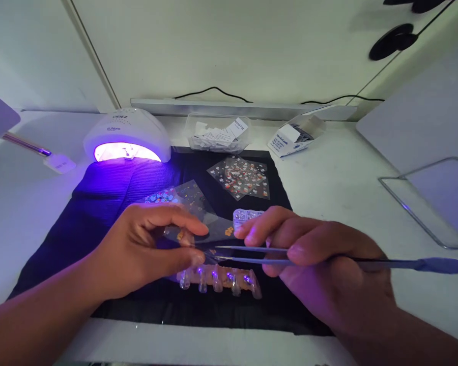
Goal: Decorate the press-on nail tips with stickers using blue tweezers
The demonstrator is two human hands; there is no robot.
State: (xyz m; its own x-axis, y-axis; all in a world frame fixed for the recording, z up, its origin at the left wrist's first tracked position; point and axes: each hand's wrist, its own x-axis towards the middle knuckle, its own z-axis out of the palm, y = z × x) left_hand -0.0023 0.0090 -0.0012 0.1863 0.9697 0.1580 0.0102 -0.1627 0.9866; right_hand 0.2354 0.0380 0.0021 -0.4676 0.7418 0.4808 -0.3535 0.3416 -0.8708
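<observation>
My left hand [137, 254] pinches a clear sticker sheet [213, 226] between thumb and fingers. A few small orange flower stickers [229, 231] show on it. In my right hand [328, 259] are metal tweezers [385, 264], held level, their tips pointing left at the sheet's lower edge near my left thumb. Whether the tips grip anything is too small to tell. Just below them, several clear false nails [218, 279] with shiny dots stand in a row on a holder. Behind my right fingers, partly hidden, is a small clear case [244, 215] of tiny gems.
A lit nail lamp [125, 129] stands at the back left. Other sticker sheets [248, 178] lie on the black mat [110, 193]. Behind it are a clear tub [193, 137] of alcohol pads and an open alcohol pad box [284, 144]. A wire stand [408, 211] is at right.
</observation>
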